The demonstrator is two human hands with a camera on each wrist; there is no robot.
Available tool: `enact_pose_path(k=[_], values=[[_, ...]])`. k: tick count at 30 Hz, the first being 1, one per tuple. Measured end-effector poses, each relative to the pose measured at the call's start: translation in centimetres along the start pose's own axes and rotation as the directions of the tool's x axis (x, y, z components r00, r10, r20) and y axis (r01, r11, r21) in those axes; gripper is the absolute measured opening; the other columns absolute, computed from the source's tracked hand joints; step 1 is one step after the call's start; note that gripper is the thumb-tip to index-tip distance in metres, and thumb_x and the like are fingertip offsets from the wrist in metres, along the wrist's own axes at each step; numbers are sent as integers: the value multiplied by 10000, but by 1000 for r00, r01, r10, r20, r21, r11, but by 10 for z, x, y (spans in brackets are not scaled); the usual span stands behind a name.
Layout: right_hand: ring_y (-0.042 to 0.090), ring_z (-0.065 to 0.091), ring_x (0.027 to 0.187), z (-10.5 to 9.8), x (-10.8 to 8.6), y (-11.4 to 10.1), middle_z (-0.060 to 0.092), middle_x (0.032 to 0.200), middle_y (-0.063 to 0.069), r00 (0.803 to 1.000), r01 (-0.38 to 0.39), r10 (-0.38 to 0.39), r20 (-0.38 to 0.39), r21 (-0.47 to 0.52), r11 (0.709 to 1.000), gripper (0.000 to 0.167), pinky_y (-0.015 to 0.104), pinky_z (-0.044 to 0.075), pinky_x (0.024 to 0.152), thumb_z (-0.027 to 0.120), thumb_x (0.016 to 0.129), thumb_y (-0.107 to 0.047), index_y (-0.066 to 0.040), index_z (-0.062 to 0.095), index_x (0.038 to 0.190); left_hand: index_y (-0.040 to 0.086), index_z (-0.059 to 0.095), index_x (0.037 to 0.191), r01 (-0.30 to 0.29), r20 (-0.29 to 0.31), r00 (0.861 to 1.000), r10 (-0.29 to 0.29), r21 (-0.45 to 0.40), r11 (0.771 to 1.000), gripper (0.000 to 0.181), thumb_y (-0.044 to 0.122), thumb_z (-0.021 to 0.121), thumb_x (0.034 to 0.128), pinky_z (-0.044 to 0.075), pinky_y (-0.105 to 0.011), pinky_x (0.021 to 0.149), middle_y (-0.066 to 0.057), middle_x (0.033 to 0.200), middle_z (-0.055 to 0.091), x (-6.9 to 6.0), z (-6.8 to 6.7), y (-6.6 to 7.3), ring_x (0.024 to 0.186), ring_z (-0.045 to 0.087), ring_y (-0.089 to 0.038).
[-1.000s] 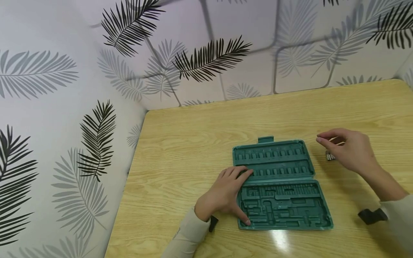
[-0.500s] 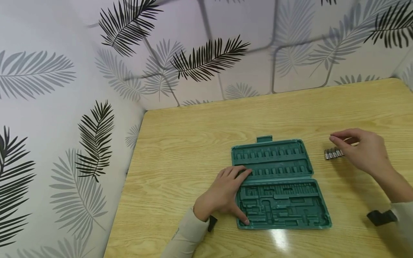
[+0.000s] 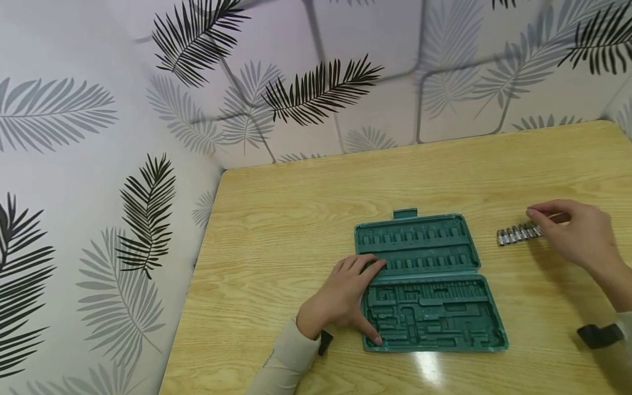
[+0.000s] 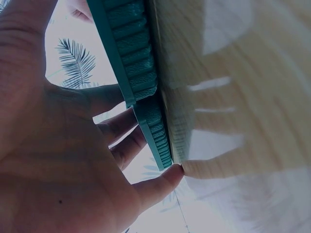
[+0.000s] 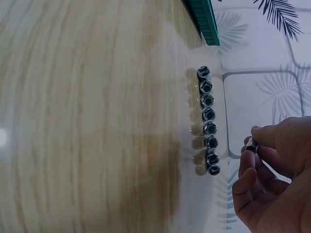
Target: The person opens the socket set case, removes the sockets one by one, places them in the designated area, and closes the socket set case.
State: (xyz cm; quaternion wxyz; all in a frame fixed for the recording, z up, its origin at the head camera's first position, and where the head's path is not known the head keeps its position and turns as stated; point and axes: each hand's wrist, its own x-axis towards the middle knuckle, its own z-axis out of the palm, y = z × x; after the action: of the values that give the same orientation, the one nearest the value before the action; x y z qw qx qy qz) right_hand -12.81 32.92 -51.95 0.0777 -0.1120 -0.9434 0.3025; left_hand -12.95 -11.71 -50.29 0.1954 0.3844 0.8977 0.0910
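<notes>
A green plastic socket-set case lies unfolded on the table, its moulded recesses facing up. My left hand rests along its left edge, thumb on the near half and fingertips by the hinge; in the left wrist view, its spread fingers touch the case's side. Right of the case, several small chrome sockets stand side by side in a row. Over the right end of that row is my right hand. In the right wrist view, its thumb and index finger pinch one small socket, apart from the row.
A light wood-grain table carries everything. Behind it and to the left stand walls with a leaf pattern. A black strap end hangs by the right wrist.
My right hand has moved rightward along the row of sockets, uncovering more of them in the head view. The left hand and the case have stayed in place.
</notes>
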Motion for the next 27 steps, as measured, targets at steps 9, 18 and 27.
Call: enact_pose_path(k=[9, 18, 27], values=[[522, 682, 989, 0, 1, 15, 709, 1182, 381, 998, -68, 68, 18, -29, 997, 419, 219, 440, 515, 611, 1127, -294, 94, 722, 1244, 227, 226, 1762, -1, -2, 1000, 1, 5, 1000, 1475, 741, 989, 610, 318, -522, 1339, -32, 1785, 290, 0, 1, 0, 1640, 306, -268], [541, 687, 964, 2, 2, 25, 736, 1108, 375, 999, -39, 40, 16, -51, 998, 379, 248, 416, 608, 650, 1105, -258, 100, 742, 1184, 232, 227, 1762, 1, -1, 1000, -1, 10, 1000, 1474, 748, 986, 609, 318, -518, 1340, -27, 1783, 292, 0, 1, 0, 1639, 307, -264], [521, 698, 903, 7, 4, 25, 738, 1083, 376, 1000, -4, 5, 10, -66, 998, 284, 194, 395, 555, 671, 1078, -152, 110, 751, 1152, 229, 238, 1759, 1, -10, 1000, -1, 22, 1000, 1469, 750, 986, 606, 319, -506, 1339, -25, 1780, 298, -1, 1, 0, 1634, 311, -258]])
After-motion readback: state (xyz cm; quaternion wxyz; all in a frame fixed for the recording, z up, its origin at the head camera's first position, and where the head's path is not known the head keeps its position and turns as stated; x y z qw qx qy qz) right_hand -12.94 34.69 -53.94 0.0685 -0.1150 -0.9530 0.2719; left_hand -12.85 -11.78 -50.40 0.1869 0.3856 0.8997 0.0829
